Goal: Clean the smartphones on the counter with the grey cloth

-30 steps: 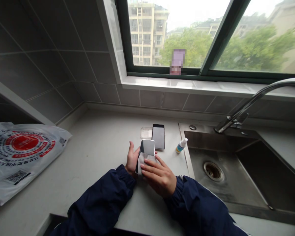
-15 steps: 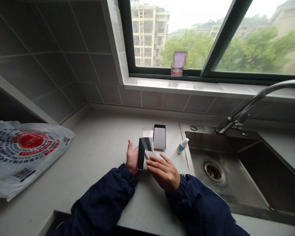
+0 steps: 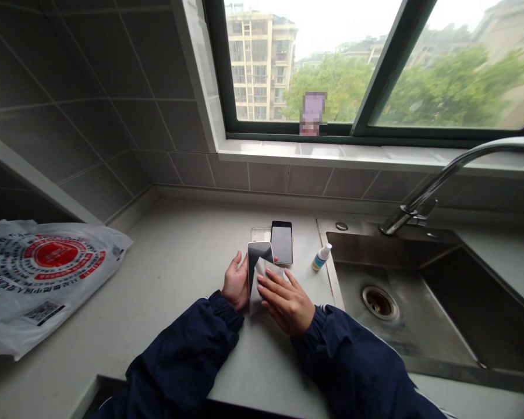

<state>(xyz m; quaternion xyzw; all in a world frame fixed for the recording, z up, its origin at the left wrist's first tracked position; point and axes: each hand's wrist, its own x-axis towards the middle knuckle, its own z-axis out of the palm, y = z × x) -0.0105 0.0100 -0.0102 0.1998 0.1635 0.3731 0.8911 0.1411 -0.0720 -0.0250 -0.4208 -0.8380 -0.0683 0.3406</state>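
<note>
A smartphone (image 3: 258,251) with a dark screen and a light edge rests tilted in my left hand (image 3: 236,283), which grips it from the left side and beneath. My right hand (image 3: 288,299) presses a thin white wipe (image 3: 262,269) against the screen, its fingers laid over the sheet. The wipe covers much of the phone's middle and lower right. Just behind lies a second phone-shaped device (image 3: 282,243) with a black frame and grey face, flat on the counter. A clear case (image 3: 259,234) is partly hidden beside it.
A small white spray bottle (image 3: 321,257) with a blue and yellow label stands by the steel sink (image 3: 402,256). The chrome faucet (image 3: 419,198) arches over at the right. A white plastic bag (image 3: 91,244) with red print lies on the counter (image 3: 174,273) at left.
My right hand has shifted slightly left and down over the phone. The wipe is now spread wider across the screen. The view has turned a little.
</note>
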